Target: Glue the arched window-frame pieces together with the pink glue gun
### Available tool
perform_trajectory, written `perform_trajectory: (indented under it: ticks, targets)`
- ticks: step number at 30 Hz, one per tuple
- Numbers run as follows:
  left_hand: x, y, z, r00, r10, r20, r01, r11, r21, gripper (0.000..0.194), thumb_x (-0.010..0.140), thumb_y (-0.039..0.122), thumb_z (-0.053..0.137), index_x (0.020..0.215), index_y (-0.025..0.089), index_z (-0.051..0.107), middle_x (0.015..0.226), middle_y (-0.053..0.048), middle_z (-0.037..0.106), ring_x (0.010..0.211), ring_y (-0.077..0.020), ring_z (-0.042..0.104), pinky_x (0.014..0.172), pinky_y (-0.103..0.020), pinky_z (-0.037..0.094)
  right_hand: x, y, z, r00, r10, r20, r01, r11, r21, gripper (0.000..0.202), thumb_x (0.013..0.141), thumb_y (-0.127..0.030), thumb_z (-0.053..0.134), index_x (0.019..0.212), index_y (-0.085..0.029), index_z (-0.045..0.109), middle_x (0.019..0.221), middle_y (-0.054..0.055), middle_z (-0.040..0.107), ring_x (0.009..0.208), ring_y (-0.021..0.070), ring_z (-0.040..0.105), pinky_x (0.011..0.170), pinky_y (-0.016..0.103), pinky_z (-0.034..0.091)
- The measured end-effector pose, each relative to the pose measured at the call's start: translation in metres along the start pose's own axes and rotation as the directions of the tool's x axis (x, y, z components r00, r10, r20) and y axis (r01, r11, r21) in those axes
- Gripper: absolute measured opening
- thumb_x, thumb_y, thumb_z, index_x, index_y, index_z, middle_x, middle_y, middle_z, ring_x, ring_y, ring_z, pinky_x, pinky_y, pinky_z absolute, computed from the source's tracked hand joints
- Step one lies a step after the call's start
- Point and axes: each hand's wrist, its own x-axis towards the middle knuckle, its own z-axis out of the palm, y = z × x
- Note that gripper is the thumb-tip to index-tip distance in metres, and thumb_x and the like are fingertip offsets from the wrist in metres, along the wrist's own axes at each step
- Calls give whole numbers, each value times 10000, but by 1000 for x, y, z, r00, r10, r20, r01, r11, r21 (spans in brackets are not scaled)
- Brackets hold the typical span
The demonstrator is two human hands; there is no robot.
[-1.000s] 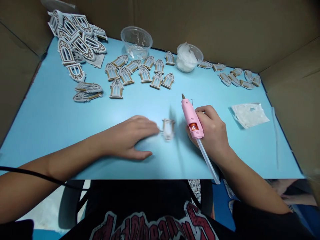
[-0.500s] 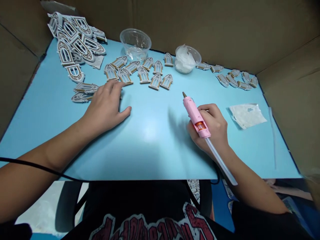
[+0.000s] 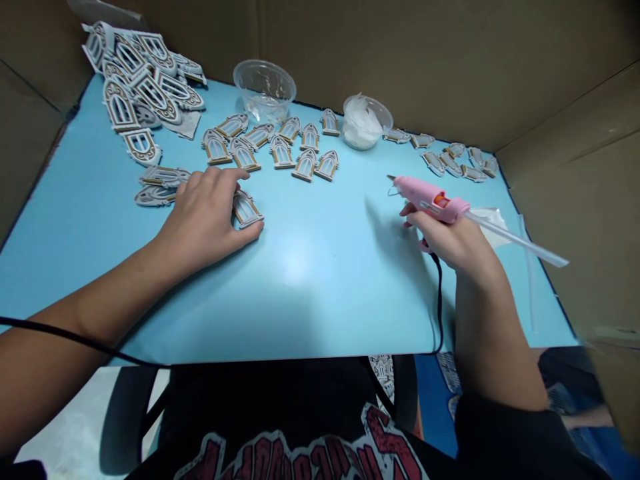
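My left hand (image 3: 207, 210) rests on the blue table, thumb and fingers around a small white arched window piece (image 3: 247, 209) with gold edging. The piece lies by the thumb and index finger, partly covered by the hand. In my right hand (image 3: 453, 237) is a pink glue gun (image 3: 425, 195), its nozzle pointing left and a clear glue stick (image 3: 520, 241) sticking out of its back. Several similar small arched pieces (image 3: 281, 153) lie beyond my left hand. Two more pieces (image 3: 163, 176) are just left of its fingers.
A pile of larger arched pieces (image 3: 153, 93) fills the back left corner. Two clear tubs (image 3: 265, 83) (image 3: 383, 120) stand at the back, one holding white material. More small pieces (image 3: 473, 173) lie back right, near a white packet (image 3: 493, 217). Cardboard walls surround the table (image 3: 300, 313).
The glue gun has turned to point left and moved right with my right hand. The window piece by my left hand has come into view, nearer to me than before.
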Motion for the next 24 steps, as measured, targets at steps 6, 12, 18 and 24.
perform_trajectory:
  ticks: [6,12,18,24]
  targets:
    - [4,-8,1,996,-56,70,61,996,-61,953,835,580,681,1607,170,301,1529,-209,503,1432,-487,453,1167,-614,392,-2,2,16,977,-130,-168,130,991,-14,176,748,-298,653,901,-241,720,938,49,676,699,178,580,530,297,481]
    - [-1,-8,11,976,161,149,-103,936,-335,970,790,623,722,1585,210,351,1448,-150,590,1369,-381,539,1134,-497,463,-16,6,42,746,-659,-98,638,749,-178,43,803,-245,636,834,-234,663,953,56,651,805,206,653,720,366,550]
    - [1,-14,20,909,360,210,-235,859,-455,1047,754,566,802,1627,286,298,1548,-81,568,1513,-350,415,1229,-465,359,-40,2,60,534,-821,203,843,498,-204,115,896,-164,577,793,-216,574,939,48,655,709,140,605,581,270,463]
    - [5,-14,18,875,436,209,-310,837,-451,935,796,469,734,1609,241,332,1564,-116,554,1470,-344,451,1191,-466,372,-47,-4,67,513,-787,342,858,472,-201,185,918,-86,485,791,-197,560,942,59,676,638,102,553,527,242,390]
